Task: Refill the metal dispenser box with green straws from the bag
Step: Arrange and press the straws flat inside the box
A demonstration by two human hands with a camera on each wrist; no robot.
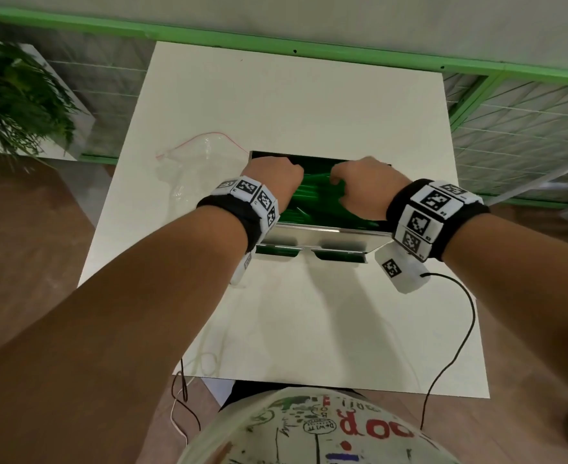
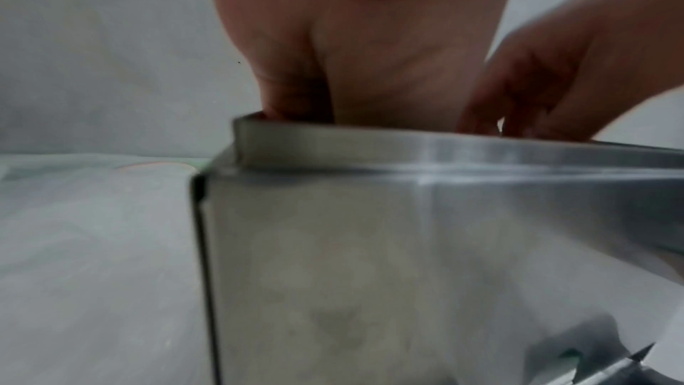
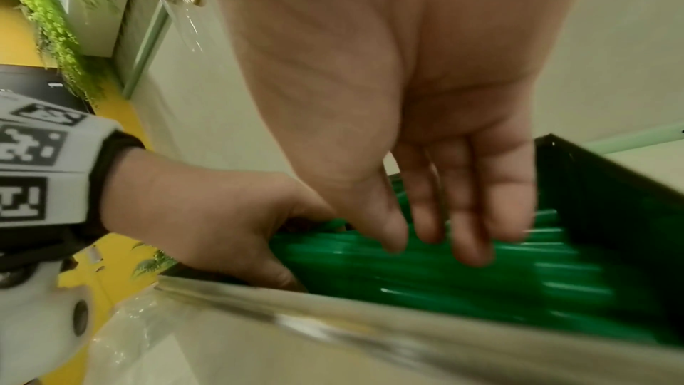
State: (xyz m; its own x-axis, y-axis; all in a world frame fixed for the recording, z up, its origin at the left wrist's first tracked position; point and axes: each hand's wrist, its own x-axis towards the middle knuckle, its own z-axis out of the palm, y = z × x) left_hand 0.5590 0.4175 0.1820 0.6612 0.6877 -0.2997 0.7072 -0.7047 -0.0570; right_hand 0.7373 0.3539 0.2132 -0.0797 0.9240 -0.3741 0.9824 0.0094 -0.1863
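The metal dispenser box [image 1: 322,234] stands open-topped in the middle of the white table [image 1: 309,329], filled with green straws [image 1: 316,195]. Both hands reach into it from above. My left hand [image 1: 274,177] is at the left end; in the right wrist view its fingers curl over the straws [image 3: 407,283] with the thumb on the near side. My right hand [image 1: 359,182] is at the right end, with nearly straight fingers [image 3: 470,215] resting on top of the straws. The left wrist view shows the box wall [image 2: 370,245] hiding my left fingertips. The clear bag [image 1: 192,169] lies flat to the left.
Two slots [image 1: 309,254] at the box's front foot show green. A black cable [image 1: 460,329] trails from my right wrist over the table's near edge. A plant [image 1: 14,105] stands far left, and green-framed wire shelving [image 1: 510,122] runs behind the table.
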